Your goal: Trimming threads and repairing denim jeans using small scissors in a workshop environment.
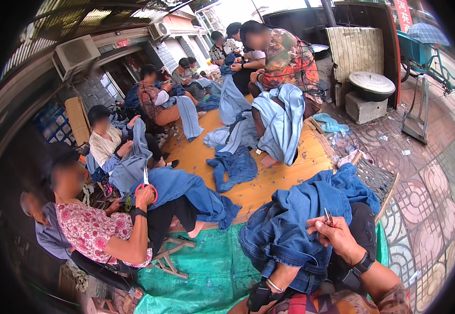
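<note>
Blue denim jeans (295, 222) lie bunched across my lap. My right hand (337, 239) is closed round small thread snips (328, 215), their metal tips pointing up just above the cloth. A dark watch is on that wrist. My left forearm (282, 276), with a bracelet and a dark band, reaches into the jeans. The denim covers the left hand, so its fingers cannot be seen.
To the left, a person in a floral shirt holds red-handled scissors (146, 189) over jeans. Several others sit with denim around a wooden board (201, 152). Green sheeting (212, 256) covers the ground nearby. A lidded pot (372, 83) stands on a block at the back right.
</note>
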Demonstrator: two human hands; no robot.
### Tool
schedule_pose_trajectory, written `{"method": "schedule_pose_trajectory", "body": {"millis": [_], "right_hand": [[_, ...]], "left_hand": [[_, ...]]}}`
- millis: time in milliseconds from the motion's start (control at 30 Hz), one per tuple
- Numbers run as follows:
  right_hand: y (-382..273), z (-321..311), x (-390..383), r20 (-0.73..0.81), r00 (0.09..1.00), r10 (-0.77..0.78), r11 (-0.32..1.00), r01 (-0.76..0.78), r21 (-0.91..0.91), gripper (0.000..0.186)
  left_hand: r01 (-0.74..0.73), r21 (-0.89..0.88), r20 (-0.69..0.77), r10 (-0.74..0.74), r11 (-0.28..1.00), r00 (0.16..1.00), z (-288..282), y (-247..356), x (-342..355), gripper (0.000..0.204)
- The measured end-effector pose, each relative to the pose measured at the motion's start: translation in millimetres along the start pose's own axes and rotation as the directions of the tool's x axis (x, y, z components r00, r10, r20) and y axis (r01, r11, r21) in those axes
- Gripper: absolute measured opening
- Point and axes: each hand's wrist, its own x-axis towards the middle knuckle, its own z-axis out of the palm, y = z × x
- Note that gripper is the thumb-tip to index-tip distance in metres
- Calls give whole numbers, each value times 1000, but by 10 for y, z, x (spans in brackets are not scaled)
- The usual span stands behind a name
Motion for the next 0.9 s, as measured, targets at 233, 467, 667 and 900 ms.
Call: {"method": "schedule_pose_trajectory", "body": {"millis": [233, 467, 667, 900], "right_hand": [[-33, 313, -511, 341, 748, -569, 455, 632, -627, 33], [160, 199, -482, 244, 834, -496, 619, 536, -575, 19], [-118, 243, -462, 137, 854, -502, 739, 506, -444, 17], [45, 25, 11, -173, 708, -685, 672, 520, -527, 19]], "left_hand": [[25, -100, -7, -26, 995, 1000, 26, 107, -142, 32], [41, -104, 28, -38, 994, 999, 147, 122, -104, 31], [-54, -15, 40, 55, 998, 998, 271, 365, -88, 31], [-211, 640, -18, 290, 738, 957, 936, 1048, -357, 21]]}}
